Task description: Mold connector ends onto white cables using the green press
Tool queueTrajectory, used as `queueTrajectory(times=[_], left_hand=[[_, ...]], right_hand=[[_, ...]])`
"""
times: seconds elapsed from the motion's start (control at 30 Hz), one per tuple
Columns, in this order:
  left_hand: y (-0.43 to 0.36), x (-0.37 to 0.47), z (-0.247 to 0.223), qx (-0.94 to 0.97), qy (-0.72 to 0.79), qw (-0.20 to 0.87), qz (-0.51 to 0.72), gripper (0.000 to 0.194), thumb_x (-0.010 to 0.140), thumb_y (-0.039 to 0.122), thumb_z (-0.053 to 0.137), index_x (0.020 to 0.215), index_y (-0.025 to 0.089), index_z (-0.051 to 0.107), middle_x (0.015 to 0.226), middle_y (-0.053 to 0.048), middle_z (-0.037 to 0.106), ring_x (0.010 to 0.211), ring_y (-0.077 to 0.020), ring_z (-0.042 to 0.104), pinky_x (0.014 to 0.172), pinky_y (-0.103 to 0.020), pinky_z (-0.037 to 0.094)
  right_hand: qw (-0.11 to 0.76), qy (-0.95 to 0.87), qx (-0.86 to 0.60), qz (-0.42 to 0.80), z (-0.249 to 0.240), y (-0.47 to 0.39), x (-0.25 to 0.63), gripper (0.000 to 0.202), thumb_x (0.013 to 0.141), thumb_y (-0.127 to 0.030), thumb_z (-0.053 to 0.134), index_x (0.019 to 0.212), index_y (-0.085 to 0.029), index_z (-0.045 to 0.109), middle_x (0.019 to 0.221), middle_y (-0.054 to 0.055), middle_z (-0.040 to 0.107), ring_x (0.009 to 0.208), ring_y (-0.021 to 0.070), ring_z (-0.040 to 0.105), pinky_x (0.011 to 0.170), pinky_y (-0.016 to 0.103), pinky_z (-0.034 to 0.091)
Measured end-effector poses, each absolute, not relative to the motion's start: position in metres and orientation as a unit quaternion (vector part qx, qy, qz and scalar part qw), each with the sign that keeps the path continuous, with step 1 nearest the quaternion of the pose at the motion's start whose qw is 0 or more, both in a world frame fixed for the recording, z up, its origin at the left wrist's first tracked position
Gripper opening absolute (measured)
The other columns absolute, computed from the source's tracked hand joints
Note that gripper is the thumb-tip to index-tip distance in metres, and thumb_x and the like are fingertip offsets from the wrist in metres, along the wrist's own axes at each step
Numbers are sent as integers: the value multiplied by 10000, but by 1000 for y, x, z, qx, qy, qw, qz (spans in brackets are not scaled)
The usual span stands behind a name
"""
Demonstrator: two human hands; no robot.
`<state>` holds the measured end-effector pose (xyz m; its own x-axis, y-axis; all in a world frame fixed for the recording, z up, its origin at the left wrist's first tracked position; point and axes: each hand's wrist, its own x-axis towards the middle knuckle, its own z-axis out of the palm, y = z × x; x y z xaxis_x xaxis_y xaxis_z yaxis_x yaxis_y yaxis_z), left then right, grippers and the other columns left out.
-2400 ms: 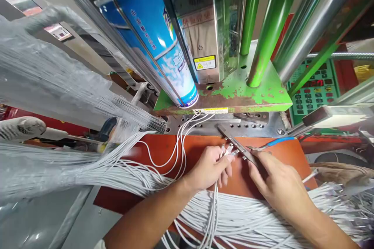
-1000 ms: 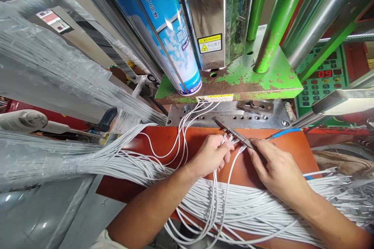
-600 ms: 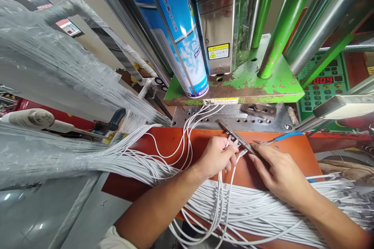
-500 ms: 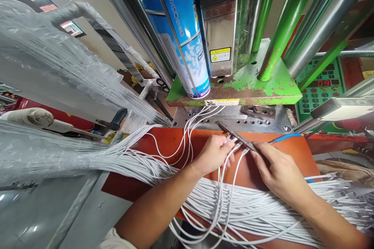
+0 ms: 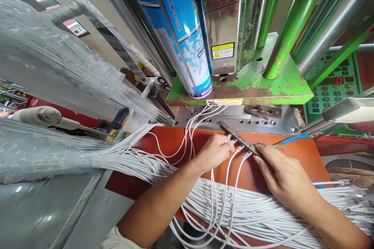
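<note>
A narrow metal mould bar (image 5: 238,137) is held at a slant over the orange-brown board, with several white cables with plugs set along its near edge. My left hand (image 5: 216,151) is closed at the bar's left part, thumb and fingers pinching a white cable (image 5: 228,139) close to its plug. Gripping the bar's right end is my right hand (image 5: 282,169), with the thumb below and fingers above. Two cable plugs (image 5: 247,155) show between the hands, their cables hanging in loops. A blue-handled tool (image 5: 292,139) lies beside my right hand, partly hidden by it.
Behind the board stands a green press (image 5: 263,95) with a steel bed (image 5: 233,124); several cables run into it. A blue spray can (image 5: 187,42) rests on its plate. Bundled white cables (image 5: 233,206) cross the front. A control panel (image 5: 333,89) is at right.
My left fingers have shifted slightly along the plugs, and the hanging cables have swung apart a little. The view has moved slightly. My right hand keeps hold of the bar.
</note>
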<state>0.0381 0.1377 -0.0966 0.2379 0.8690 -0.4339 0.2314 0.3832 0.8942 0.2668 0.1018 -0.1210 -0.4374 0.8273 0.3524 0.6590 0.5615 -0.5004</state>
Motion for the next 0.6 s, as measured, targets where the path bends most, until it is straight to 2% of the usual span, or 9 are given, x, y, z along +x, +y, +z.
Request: queueTrajectory(times=[0.1,0.2,0.27,0.33,0.4,0.6], left_hand=[[138,38,-95,488,564,625,232,222,917,288,513,763,153,598,466,44,481,380,-70,381,430,-180,284],[139,35,-94,517,552,622,201,270,980,365,456,833,174,576,551,11,573,404,-122,512,441,-216,369],[140,30,-93,571,583,536,217,302,1013,384,425,831,184,558,581,11,569,464,-133,547,498,-232,396],[140,25,-92,623,623,401,249,292,1022,372,447,811,191,535,630,10,558,555,-130,536,566,-239,384],[139,20,-90,650,636,324,261,264,1016,334,468,796,196,512,689,6,553,634,-133,511,609,-245,359],[141,16,-93,637,614,419,206,266,951,285,472,741,186,602,637,9,523,599,-132,472,580,-233,332]], right_hand=[[284,-844,-429,153,-120,101,268,209,1066,-296,465,1225,-198,560,1052,76,700,914,229,687,790,355,530],[290,-833,-443,160,-121,102,267,201,1065,-309,477,1213,-208,568,1078,73,703,931,222,690,801,346,533],[298,-817,-470,150,-122,103,266,204,1066,-325,475,1203,-209,571,1091,79,699,921,225,689,793,348,532],[305,-809,-482,141,-123,104,265,207,1068,-336,467,1196,-212,573,1079,79,697,891,222,688,771,346,530],[308,-808,-481,140,-123,103,265,205,1070,-340,461,1189,-217,574,1066,76,695,871,215,687,754,339,530],[301,-811,-479,149,-124,102,267,232,1068,-353,460,1221,-215,569,1085,88,699,897,228,691,769,357,542]])
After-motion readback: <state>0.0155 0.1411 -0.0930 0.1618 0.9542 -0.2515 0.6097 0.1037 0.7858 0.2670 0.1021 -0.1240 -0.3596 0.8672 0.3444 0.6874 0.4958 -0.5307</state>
